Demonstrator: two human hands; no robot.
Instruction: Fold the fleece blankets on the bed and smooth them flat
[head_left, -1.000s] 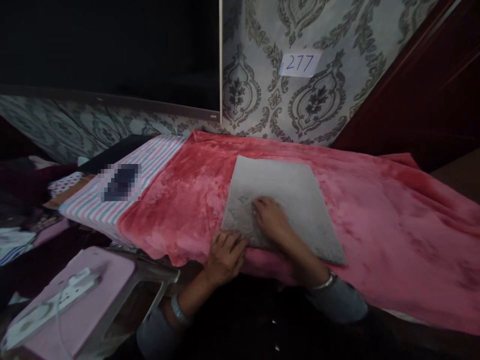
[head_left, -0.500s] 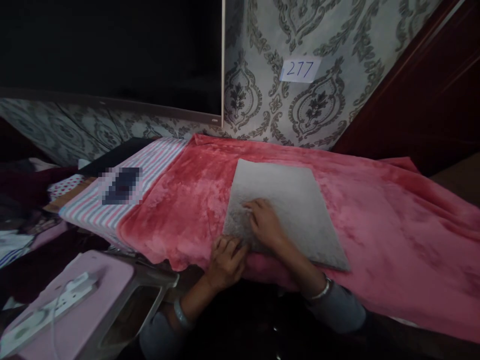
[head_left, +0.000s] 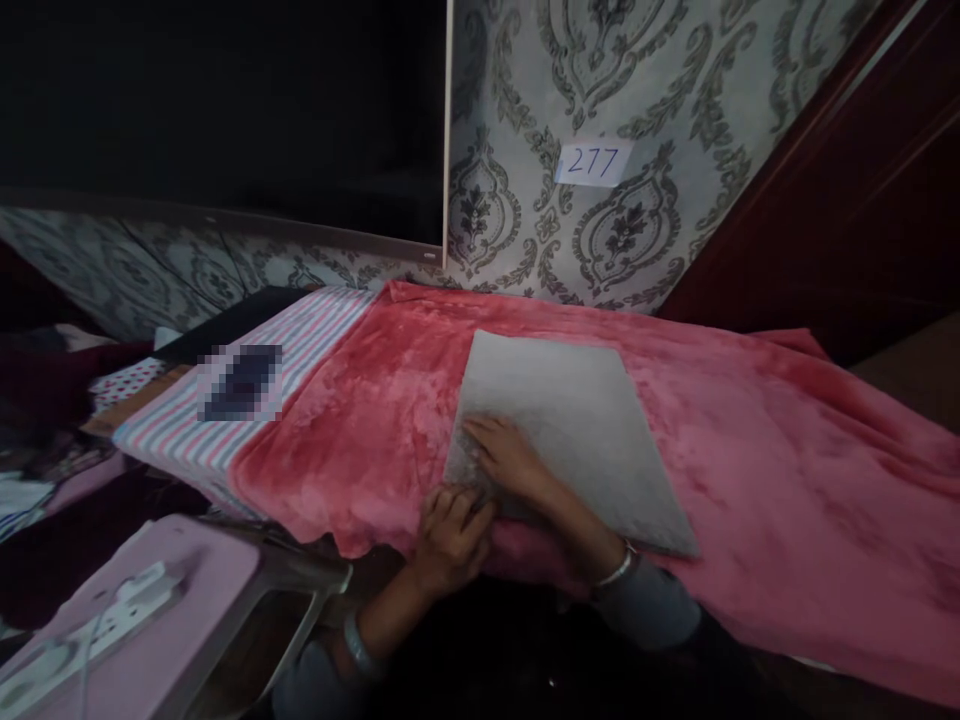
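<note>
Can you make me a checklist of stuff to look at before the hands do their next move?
1. Left hand at the near left corner of the grey mat: ok, fingers curled there.
2. Right hand on top of the mat: ok, fingers stretched out.
3. Mat corner flat under the left hand: cannot tell, the hand hides it.
4. Pink blanket smooth all over: not ok, there are folds toward the right end.
5. Power strip away from the mat: ok, it lies on the stool.
</note>
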